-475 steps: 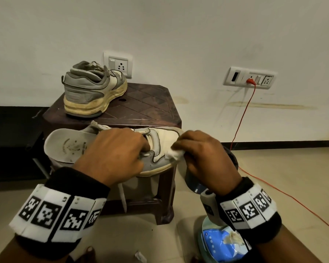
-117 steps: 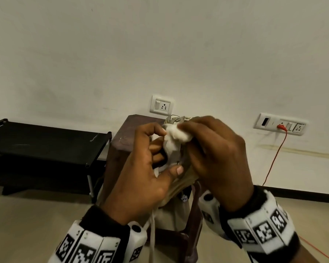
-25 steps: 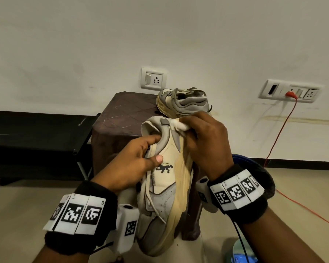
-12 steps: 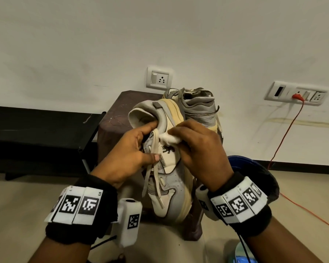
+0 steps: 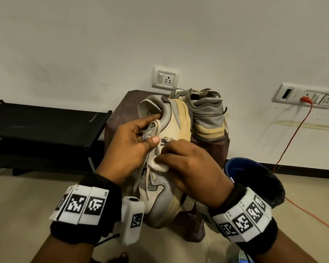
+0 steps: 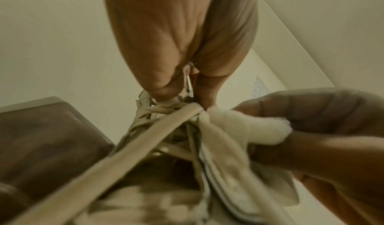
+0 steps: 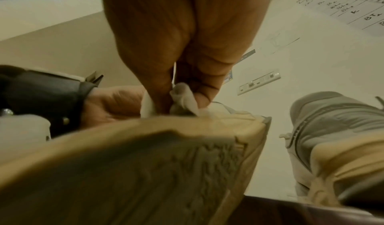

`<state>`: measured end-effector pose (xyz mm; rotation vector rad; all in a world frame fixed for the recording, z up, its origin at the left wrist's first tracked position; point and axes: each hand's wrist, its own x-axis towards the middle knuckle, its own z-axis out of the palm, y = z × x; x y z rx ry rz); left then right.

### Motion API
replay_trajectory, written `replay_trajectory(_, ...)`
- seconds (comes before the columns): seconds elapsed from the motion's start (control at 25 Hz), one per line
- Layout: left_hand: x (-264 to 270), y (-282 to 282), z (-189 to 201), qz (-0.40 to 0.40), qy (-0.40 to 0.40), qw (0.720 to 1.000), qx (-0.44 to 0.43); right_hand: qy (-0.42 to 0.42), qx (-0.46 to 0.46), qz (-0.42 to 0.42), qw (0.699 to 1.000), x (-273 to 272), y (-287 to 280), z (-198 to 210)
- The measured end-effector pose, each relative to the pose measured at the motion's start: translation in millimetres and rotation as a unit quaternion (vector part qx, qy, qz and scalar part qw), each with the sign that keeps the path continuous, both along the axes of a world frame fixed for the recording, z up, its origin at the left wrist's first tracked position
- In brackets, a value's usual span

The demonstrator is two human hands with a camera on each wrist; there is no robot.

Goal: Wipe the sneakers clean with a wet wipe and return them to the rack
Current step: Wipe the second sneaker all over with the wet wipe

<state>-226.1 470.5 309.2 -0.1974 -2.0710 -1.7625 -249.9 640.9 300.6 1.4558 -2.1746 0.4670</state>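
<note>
I hold a cream and grey sneaker (image 5: 171,130) heel-up in front of the stool, toe pointing down. My left hand (image 5: 133,143) grips its tongue and lace, thumb on the side panel. My right hand (image 5: 190,168) pinches a crumpled white wet wipe (image 5: 158,165) and presses it on the sneaker's side near a small dark logo. In the left wrist view the wipe (image 6: 255,126) sits beside the lace (image 6: 158,126). In the right wrist view the wipe (image 7: 182,98) shows above the ribbed sole (image 7: 166,171). The second sneaker (image 5: 205,114) stands on the brown stool (image 5: 122,111), heel toward me.
A black shoe rack (image 5: 46,126) stands at the left against the wall. A blue bin with a black liner (image 5: 254,179) is at my right on the floor. A red cable (image 5: 292,133) runs from the wall socket (image 5: 304,95) down across the floor.
Over the last second my right hand has slid the wipe from the sneaker's heel collar down its side to the midfoot. The left hand keeps its grip; the sneaker has risen slightly.
</note>
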Motion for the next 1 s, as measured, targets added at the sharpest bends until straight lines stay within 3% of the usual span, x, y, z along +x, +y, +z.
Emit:
replay_trajectory(0.12, 1, 2, 1, -0.003, -0.005, 1.000, 0.017, 0.005, 0.024, -0.010, 1.000, 4, 1, 1)
replay_trajectory(0.28, 0, 5, 0, -0.026, -0.023, 0.999, 0.040, 0.012, -0.160, -0.108, 0.981, -19, 4, 14)
replay_trajectory(0.36, -1, 3, -2, -0.033, -0.032, 0.996, 0.071, -0.021, -0.201, -0.129, 0.971, -29, 7, 18)
replay_trajectory(0.44, -2, 1, -4, -0.021, -0.029, 0.994, 0.099, -0.051, -0.169, -0.094, 0.980, -30, 8, 18)
replay_trajectory(0.6, -9, -11, -6, 0.013, -0.015, 0.981, 0.195, -0.086, -0.017, -0.005, 0.996, -9, 5, 19)
replay_trajectory(0.72, -17, -13, -9, -0.016, -0.029, 0.966, 0.256, -0.036, -0.072, -0.063, 0.995, -18, 6, 19)
replay_trajectory(0.92, -26, 5, -16, -0.034, -0.063, 0.975, 0.212, -0.010, -0.195, -0.182, 0.964, -53, 4, 18)
replay_trajectory(1.0, -26, 1, -15, 0.017, -0.041, 0.993, 0.106, -0.016, -0.204, -0.196, 0.959, -57, 1, 18)
